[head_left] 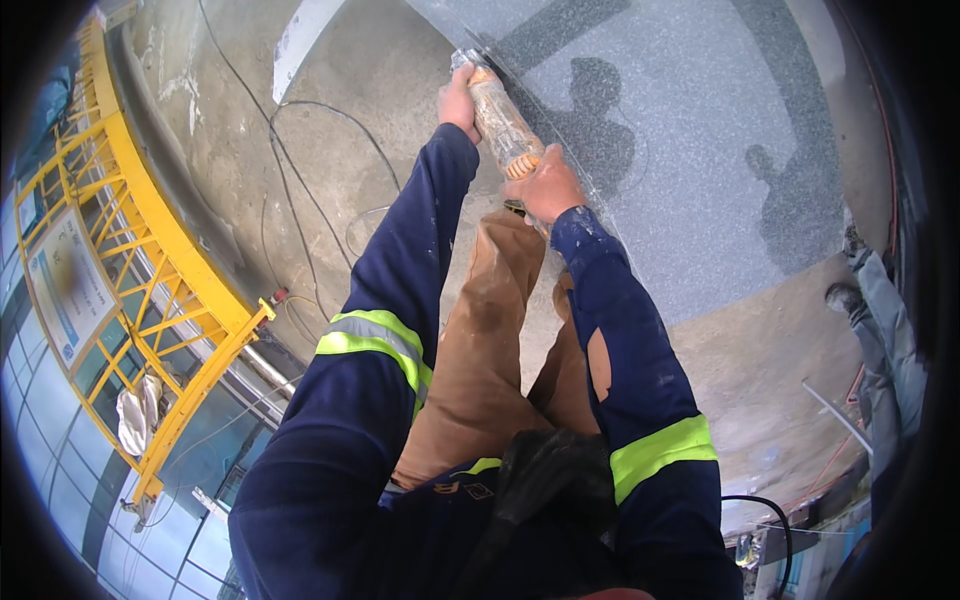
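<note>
Together, your left hand and right hand grip a dust-caked orange power tool. Beside it spreads a speckled grey slab.

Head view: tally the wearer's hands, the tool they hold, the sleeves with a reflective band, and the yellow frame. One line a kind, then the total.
Hands: 2 (left hand, right hand)
Tool: 1
Banded sleeves: 2 (left sleeve, right sleeve)
Yellow frame: 1
Total: 6
</note>
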